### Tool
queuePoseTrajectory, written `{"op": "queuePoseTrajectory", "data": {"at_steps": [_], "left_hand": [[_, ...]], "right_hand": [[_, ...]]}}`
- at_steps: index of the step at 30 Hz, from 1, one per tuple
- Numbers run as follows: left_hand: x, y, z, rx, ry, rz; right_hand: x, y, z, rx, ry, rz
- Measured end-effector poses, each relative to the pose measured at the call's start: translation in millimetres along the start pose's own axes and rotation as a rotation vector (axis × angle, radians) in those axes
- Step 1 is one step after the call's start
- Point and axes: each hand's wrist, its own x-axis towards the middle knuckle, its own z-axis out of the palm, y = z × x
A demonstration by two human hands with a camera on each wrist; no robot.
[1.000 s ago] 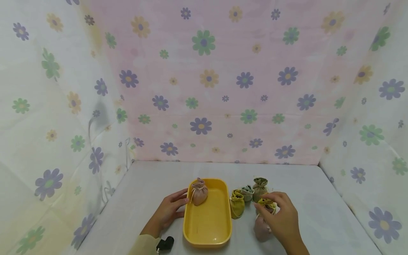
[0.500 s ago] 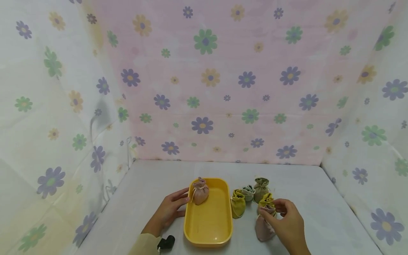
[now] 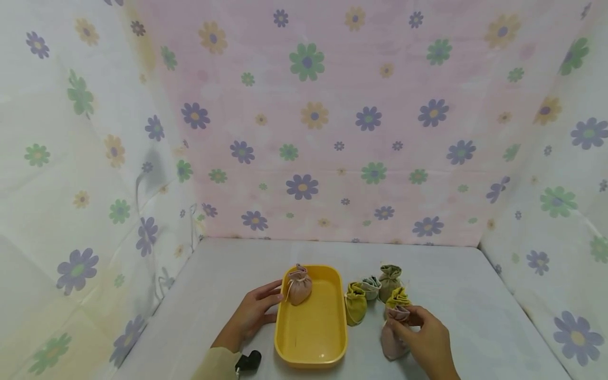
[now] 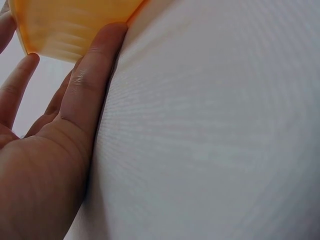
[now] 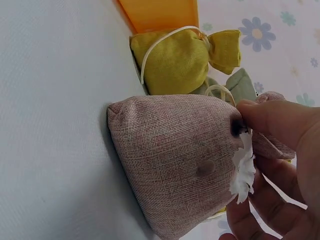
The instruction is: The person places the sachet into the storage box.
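My right hand (image 3: 429, 338) pinches the gathered neck of a dusty-pink drawstring pouch (image 3: 393, 344) that stands on the table. The right wrist view shows this pouch's woven cloth (image 5: 175, 155), with a scrap of white stuff (image 5: 243, 170) and a dark spot by its neck. A yellow rectangular tray (image 3: 311, 335) lies to the left, holding another pink pouch (image 3: 300, 292) in its far left corner. Against the tray's left side rest the extended fingers of my left hand (image 3: 252, 316); the left wrist view shows them touching its wall (image 4: 65, 30).
Right of the tray stand a mustard pouch (image 3: 356, 306), a pale green pouch (image 3: 371, 288) and an olive pouch (image 3: 390, 282). Another mustard pouch (image 3: 398, 297) is just behind the pinched one. A small black object (image 3: 248, 361) with a cord lies near my left wrist.
My right hand has come down from above the rear mustard pouch to the pink pouch's neck, and its fingers have closed there. The left hand and tray stay put.
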Motion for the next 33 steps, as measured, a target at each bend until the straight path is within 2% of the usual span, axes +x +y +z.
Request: {"op": "queuePoseTrajectory", "data": {"at_steps": [12, 24, 33], "left_hand": [[-1.6, -0.1, 2.6, 0.01, 0.005, 0.0], [-1.4, -0.2, 1.7, 0.013, 0.014, 0.005], [-3.5, -0.4, 2.2, 0.027, 0.009, 0.025]], "right_hand": [[-3, -3, 0, 0.005, 0.045, -0.036], [-5, -9, -4, 0.045, 0.035, -0.03], [-7, -19, -6, 0.052, 0.096, -0.139]]}}
